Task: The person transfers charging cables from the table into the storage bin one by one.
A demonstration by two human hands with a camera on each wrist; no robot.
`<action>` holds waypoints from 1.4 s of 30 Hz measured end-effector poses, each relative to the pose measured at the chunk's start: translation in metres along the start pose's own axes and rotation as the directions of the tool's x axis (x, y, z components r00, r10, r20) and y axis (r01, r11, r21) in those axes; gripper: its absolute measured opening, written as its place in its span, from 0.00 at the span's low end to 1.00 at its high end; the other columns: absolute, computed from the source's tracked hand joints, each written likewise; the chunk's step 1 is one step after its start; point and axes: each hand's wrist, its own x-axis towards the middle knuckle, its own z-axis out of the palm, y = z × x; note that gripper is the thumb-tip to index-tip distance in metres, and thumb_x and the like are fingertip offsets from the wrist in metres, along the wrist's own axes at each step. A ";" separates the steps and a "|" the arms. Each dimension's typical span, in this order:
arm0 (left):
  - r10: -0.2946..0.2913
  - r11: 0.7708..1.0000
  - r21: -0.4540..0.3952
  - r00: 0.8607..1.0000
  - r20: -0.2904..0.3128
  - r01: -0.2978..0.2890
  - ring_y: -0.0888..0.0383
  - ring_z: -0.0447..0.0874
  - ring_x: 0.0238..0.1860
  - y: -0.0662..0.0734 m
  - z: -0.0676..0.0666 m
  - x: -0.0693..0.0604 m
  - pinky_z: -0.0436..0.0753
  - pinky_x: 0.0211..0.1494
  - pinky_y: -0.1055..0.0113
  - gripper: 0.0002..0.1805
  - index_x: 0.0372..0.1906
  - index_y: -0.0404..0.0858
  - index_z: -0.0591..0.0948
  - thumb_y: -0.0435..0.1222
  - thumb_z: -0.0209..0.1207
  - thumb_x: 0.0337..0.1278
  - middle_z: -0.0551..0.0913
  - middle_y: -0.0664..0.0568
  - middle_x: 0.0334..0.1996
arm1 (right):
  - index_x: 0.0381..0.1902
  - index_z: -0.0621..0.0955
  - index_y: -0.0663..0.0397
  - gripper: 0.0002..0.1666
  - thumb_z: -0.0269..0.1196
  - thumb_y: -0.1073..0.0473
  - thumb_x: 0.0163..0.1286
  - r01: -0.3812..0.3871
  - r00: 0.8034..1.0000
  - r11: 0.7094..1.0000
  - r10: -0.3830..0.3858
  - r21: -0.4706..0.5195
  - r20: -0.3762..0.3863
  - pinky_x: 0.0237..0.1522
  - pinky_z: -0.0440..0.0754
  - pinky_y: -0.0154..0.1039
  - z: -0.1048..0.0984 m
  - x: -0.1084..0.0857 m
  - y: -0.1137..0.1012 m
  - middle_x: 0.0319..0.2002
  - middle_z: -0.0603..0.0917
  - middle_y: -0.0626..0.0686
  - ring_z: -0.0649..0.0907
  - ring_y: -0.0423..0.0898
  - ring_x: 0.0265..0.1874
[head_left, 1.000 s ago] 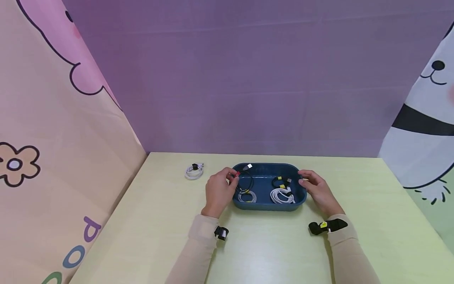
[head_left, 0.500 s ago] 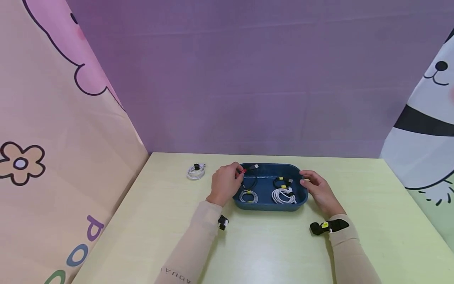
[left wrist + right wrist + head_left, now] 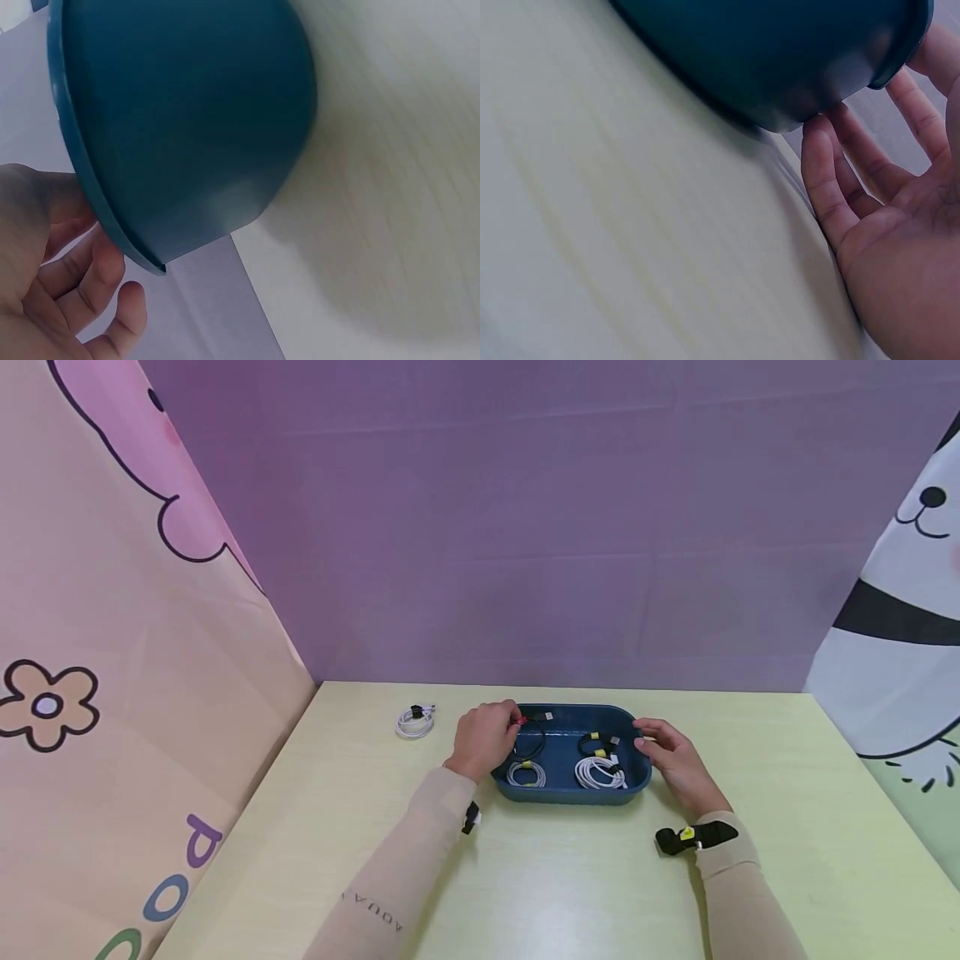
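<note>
In the head view, my left hand (image 3: 483,739) pinches a black USB cable (image 3: 543,740) by its red tie at the back left corner of a blue plastic tub (image 3: 558,795). The cable's loop hangs inside, with its metal plug pointing right. My right hand (image 3: 678,768) holds the tub's right end, thumb at the rim, fingers against the outer wall. In the tub lie a grey coiled cable (image 3: 527,774), a white coiled cable (image 3: 598,774) and a black cable with yellow ties (image 3: 595,745). The left wrist view hides the pinched cable behind the tub wall.
Left of the tub, a white coiled cable (image 3: 415,722) with a black tie lies on the pale table (image 3: 555,877). A purple cloth backdrop (image 3: 480,527) stands behind the table, and printed cloth (image 3: 150,652) borders its left side.
My left hand has shifted right and slightly away from me, carrying the black cable further over the tub's back left corner. My right hand keeps its place on the tub.
</note>
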 end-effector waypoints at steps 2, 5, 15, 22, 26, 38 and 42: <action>0.027 1.000 0.016 1.000 0.012 -0.027 0.54 0.88 0.34 0.000 0.001 0.002 0.86 0.39 0.58 0.06 0.44 0.43 0.86 0.40 0.64 0.68 0.91 0.52 0.38 | 0.72 0.69 0.54 0.33 0.61 0.45 0.77 -0.004 1.000 1.000 0.004 -0.002 0.000 0.54 0.77 0.24 0.000 0.000 -0.001 0.68 0.68 0.56 0.76 0.37 0.55; 0.059 0.997 0.049 0.998 0.019 -0.060 0.54 0.89 0.35 -0.001 0.003 0.004 0.87 0.40 0.58 0.06 0.45 0.43 0.86 0.39 0.64 0.68 0.91 0.52 0.39 | 0.72 0.69 0.53 0.33 0.61 0.45 0.77 -0.008 1.000 1.000 0.008 -0.002 -0.001 0.53 0.77 0.24 0.000 -0.001 -0.001 0.69 0.68 0.56 0.76 0.37 0.55; 0.103 0.985 0.132 0.993 0.058 -0.110 0.55 0.89 0.36 -0.003 0.007 0.009 0.87 0.42 0.60 0.07 0.45 0.43 0.86 0.40 0.63 0.69 0.91 0.52 0.39 | 0.72 0.69 0.53 0.33 0.62 0.45 0.76 -0.011 1.000 1.000 0.011 0.010 0.001 0.53 0.78 0.25 0.000 -0.001 0.000 0.64 0.70 0.49 0.76 0.38 0.54; 0.114 0.981 0.151 0.992 0.056 -0.121 0.54 0.89 0.38 -0.004 0.011 0.012 0.87 0.45 0.59 0.07 0.45 0.42 0.87 0.39 0.64 0.68 0.91 0.51 0.39 | 0.71 0.70 0.52 0.33 0.62 0.45 0.76 -0.009 1.000 1.000 0.009 0.009 0.003 0.53 0.78 0.26 0.001 -0.001 0.000 0.62 0.71 0.46 0.76 0.37 0.54; 0.119 0.974 0.186 0.991 0.053 -0.127 0.54 0.89 0.38 -0.003 0.012 0.013 0.87 0.45 0.59 0.07 0.45 0.42 0.87 0.39 0.64 0.68 0.91 0.51 0.38 | 0.71 0.70 0.52 0.33 0.62 0.45 0.75 -0.009 1.000 1.000 0.009 0.008 0.001 0.53 0.78 0.26 0.001 0.000 0.000 0.62 0.72 0.46 0.76 0.37 0.54; 0.117 0.926 0.349 0.988 0.102 -0.146 0.52 0.90 0.38 0.002 0.021 0.019 0.84 0.52 0.51 0.07 0.45 0.44 0.88 0.38 0.62 0.68 0.92 0.50 0.37 | 0.71 0.69 0.55 0.33 0.62 0.45 0.76 0.010 1.000 1.000 -0.010 0.010 0.001 0.53 0.78 0.25 0.001 0.000 0.000 0.61 0.72 0.46 0.77 0.37 0.53; 0.091 0.909 0.392 0.985 0.149 -0.144 0.52 0.90 0.42 0.004 0.022 0.021 0.82 0.58 0.50 0.09 0.49 0.46 0.87 0.39 0.64 0.67 0.92 0.51 0.40 | 0.71 0.69 0.55 0.33 0.62 0.46 0.76 0.006 1.000 1.000 -0.006 0.011 -0.002 0.53 0.78 0.25 0.001 -0.001 0.000 0.62 0.72 0.48 0.77 0.37 0.53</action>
